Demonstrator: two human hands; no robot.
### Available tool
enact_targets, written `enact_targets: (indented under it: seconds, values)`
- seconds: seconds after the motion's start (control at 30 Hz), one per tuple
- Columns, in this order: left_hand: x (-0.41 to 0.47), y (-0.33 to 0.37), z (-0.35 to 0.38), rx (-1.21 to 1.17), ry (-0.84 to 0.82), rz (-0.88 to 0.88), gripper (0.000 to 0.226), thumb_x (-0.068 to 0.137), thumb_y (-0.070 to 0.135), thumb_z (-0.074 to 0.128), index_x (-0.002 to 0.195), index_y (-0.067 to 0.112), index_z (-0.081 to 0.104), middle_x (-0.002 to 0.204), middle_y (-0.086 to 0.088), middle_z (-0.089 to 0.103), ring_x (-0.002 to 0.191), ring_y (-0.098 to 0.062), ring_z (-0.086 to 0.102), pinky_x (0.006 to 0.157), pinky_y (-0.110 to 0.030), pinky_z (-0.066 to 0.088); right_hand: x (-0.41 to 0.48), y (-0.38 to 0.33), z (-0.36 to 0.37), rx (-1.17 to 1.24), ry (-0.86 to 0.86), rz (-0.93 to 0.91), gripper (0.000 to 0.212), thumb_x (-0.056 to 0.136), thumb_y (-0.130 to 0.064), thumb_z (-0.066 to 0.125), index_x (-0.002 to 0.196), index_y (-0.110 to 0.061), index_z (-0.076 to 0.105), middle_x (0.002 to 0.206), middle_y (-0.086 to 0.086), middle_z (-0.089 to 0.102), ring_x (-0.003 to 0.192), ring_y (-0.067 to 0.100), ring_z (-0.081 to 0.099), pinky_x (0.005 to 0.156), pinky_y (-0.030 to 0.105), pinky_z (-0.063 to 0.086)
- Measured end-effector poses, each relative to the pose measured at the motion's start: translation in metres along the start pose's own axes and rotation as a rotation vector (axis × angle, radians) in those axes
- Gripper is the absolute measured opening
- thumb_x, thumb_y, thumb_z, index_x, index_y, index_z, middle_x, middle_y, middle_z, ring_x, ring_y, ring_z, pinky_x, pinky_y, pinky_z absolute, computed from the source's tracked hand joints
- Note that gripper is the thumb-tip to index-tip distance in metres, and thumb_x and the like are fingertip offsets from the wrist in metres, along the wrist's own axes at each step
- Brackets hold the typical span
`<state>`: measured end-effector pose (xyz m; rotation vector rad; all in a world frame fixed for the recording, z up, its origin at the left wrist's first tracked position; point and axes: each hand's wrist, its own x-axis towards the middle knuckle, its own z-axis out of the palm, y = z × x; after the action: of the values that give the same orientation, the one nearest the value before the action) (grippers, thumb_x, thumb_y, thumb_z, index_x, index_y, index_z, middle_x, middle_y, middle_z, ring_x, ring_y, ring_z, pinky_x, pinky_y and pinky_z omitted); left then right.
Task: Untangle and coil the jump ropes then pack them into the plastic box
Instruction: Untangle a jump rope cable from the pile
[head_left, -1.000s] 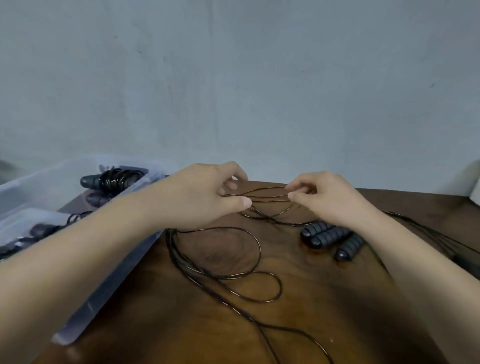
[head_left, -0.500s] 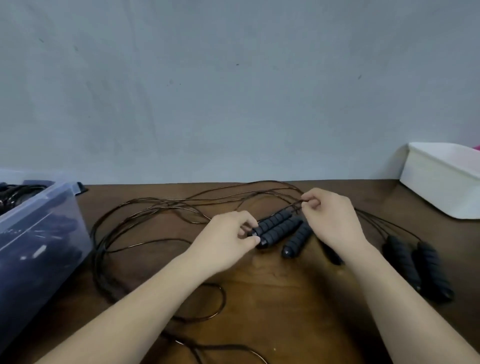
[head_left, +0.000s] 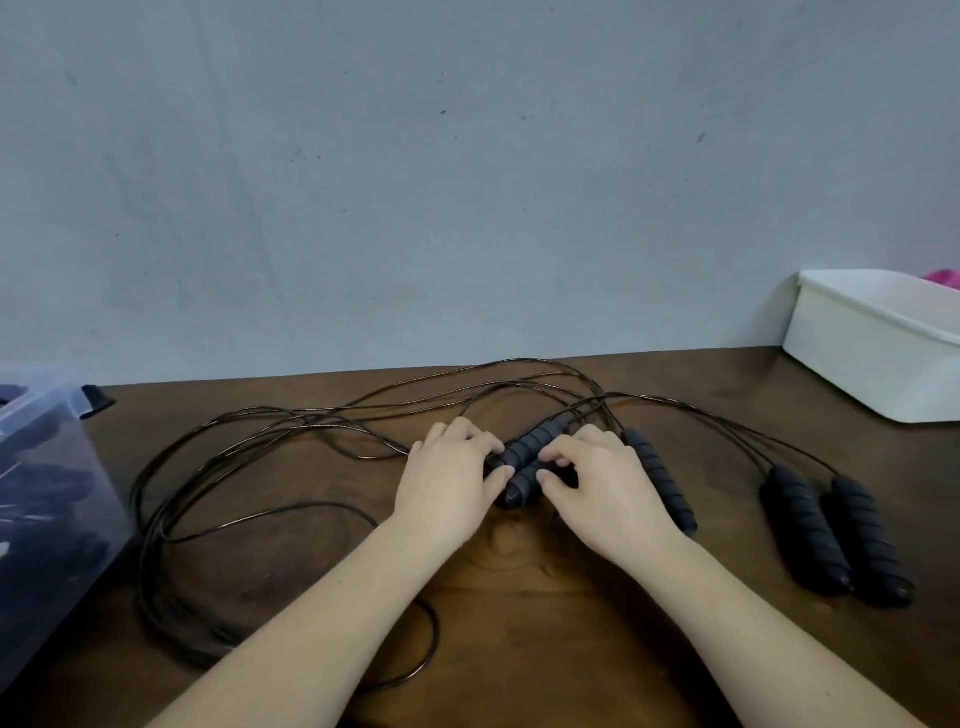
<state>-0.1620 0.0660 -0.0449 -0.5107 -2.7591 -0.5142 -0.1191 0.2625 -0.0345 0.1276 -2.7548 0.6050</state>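
In the head view, 2 black ribbed middle handles (head_left: 530, 451) of the jump ropes lie side by side at the centre of the brown wooden bench (head_left: 519, 613), slanting up to the right. The left hand (head_left: 451, 486) comes in from the left of the middle handles with its fingers curled about their lower ends and its thumb against the nearer 1. The right hand (head_left: 597, 486) meets them from the right, fingertips bent onto them and thumb under the nearer 1, so both hands grip the same pair and sit close together.

Just right of the middle handles, past the right hand, lies 1 single handle (head_left: 662, 480). Farther right of the middle handles, 2 paired handles (head_left: 831, 535) lie parallel and touching.

Thin dark cords (head_left: 234, 431) run from the middle handles' upper ends and spread in loose overlapping loops to their left. At the far left of the middle handles stands the clear plastic box (head_left: 52, 499) with dark shapes inside. Far right of them, a white tub (head_left: 872, 358) sits against the wall.
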Motion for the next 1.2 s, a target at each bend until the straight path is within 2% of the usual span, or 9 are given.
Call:
enact_targets:
  seconds: [0.2,0.4,0.53,0.63,0.77,0.87,1.0,1.1,1.2]
  values:
    - [0.003,-0.005,-0.011,0.056,0.068,-0.004,0.028,0.099,0.046,0.062,0.115,0.026,0.073,0.122,0.013,0.049,0.115,-0.013,0.044,0.095,-0.034,0.045,-0.002,-0.004,-0.001,-0.041,-0.011,0.037,0.028,0.104,-0.053,0.057,0.126,-0.041,0.069,0.117,-0.016,0.057,0.117,0.009,0.052,0.110,0.038,0.037]
    - [-0.015,-0.004,-0.039,-0.222,0.296,-0.018,0.022,0.097,0.033,0.069,0.110,0.015,0.070,0.112,0.008,0.057,0.090,-0.011,0.060,0.079,-0.029,0.056,-0.002,-0.012,-0.011,-0.006,0.037,0.071,0.035,0.105,-0.060,0.049,0.107,-0.037,0.076,0.107,-0.016,0.062,0.112,0.009,0.052,0.109,0.042,0.036]
    - [-0.044,0.009,-0.059,-0.319,0.425,0.171,0.021,0.092,0.027,0.076,0.105,0.013,0.068,0.114,0.008,0.062,0.095,-0.006,0.060,0.079,-0.022,0.054,-0.012,-0.037,-0.025,0.571,-0.012,0.108,0.056,0.104,-0.067,0.046,0.084,-0.027,0.078,0.084,-0.008,0.077,0.084,0.005,0.070,0.087,0.037,0.055]
    - [-0.067,0.015,-0.068,-0.330,0.339,0.320,0.028,0.089,0.028,0.082,0.104,0.012,0.065,0.115,0.008,0.061,0.099,-0.007,0.061,0.083,-0.020,0.053,-0.021,-0.053,-0.030,0.787,-0.138,0.142,0.055,0.100,-0.068,0.052,0.086,-0.022,0.081,0.085,-0.006,0.078,0.083,0.004,0.071,0.080,0.027,0.050]
    - [-0.086,0.009,-0.071,-0.312,0.161,0.399,0.032,0.088,0.033,0.079,0.111,0.018,0.063,0.122,0.013,0.056,0.114,-0.006,0.057,0.097,-0.022,0.049,-0.028,-0.064,-0.021,0.925,-0.195,0.175,0.040,0.100,-0.056,0.065,0.096,-0.019,0.079,0.088,0.001,0.075,0.088,0.016,0.070,0.085,0.042,0.053]
    - [-0.090,0.006,-0.072,-0.358,0.160,0.406,0.038,0.087,0.006,0.068,0.120,0.021,0.054,0.128,0.011,0.050,0.126,-0.013,0.052,0.102,-0.035,0.047,-0.030,-0.065,-0.024,0.988,-0.300,0.132,0.026,0.107,-0.035,0.062,0.102,-0.011,0.071,0.079,0.008,0.071,0.070,0.025,0.064,0.072,0.042,0.053]
    - [-0.085,-0.003,-0.078,-0.329,0.190,0.368,0.076,0.079,-0.013,0.057,0.145,0.024,0.047,0.149,0.012,0.045,0.145,-0.016,0.042,0.116,-0.033,0.038,-0.034,-0.060,-0.035,0.703,-0.484,-0.042,0.017,0.102,-0.025,0.065,0.091,-0.013,0.063,0.072,0.002,0.065,0.063,0.017,0.056,0.065,0.035,0.047]
    - [-0.086,-0.011,-0.078,-0.318,0.047,0.302,0.079,0.085,0.000,0.062,0.150,0.041,0.041,0.135,0.027,0.054,0.137,-0.009,0.045,0.114,-0.026,0.036,-0.033,-0.052,-0.042,0.578,-0.561,-0.108,0.012,0.097,-0.021,0.069,0.088,-0.018,0.063,0.070,-0.005,0.059,0.064,0.010,0.053,0.067,0.032,0.044]
    - [-0.086,-0.015,-0.079,-0.370,-0.034,0.177,0.064,0.090,0.017,0.067,0.136,0.053,0.043,0.120,0.028,0.058,0.123,-0.004,0.050,0.099,-0.016,0.040,-0.029,-0.041,-0.053,0.708,-0.641,-0.133,0.008,0.096,-0.022,0.073,0.094,-0.015,0.069,0.073,0.003,0.054,0.065,0.015,0.048,0.064,0.029,0.041]
